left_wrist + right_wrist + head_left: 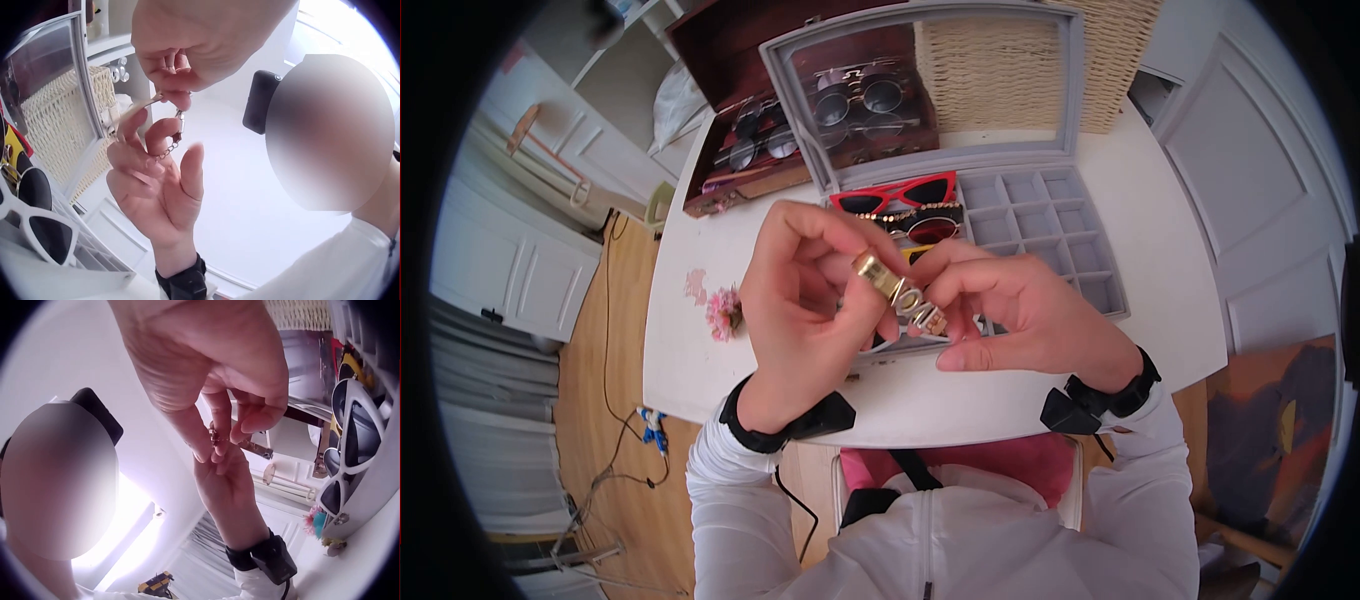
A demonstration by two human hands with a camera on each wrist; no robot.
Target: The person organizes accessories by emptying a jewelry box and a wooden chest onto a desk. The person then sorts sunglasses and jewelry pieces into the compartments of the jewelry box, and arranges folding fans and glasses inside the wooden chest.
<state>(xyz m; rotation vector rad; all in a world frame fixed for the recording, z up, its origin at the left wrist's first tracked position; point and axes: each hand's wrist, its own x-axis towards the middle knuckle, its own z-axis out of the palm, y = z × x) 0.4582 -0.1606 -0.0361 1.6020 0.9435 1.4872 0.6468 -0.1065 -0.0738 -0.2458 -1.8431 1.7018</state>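
A gold-coloured piece of jewellery (878, 275) with silvery letter shapes hangs between both hands above the sunglasses in the head view. The left hand (800, 300) pinches its smooth gold end between thumb and fingers. At the letter end, the fingers of the right hand (1030, 320) grip it. In the left wrist view a small-link chain (167, 151) lies against the curled fingers of the right hand (156, 181), below the left hand (200, 44). The right wrist view shows the fingertips of both hands close together, hiding most of the piece.
Beneath the hands, a grey compartment case (1050, 250) with its lid raised holds red (930, 188) and other sunglasses. Behind stand a dark wooden box (750, 185) with glasses and a woven basket (1115, 60). Pink flowers (724, 313) lie at the left on the white table (700, 380).
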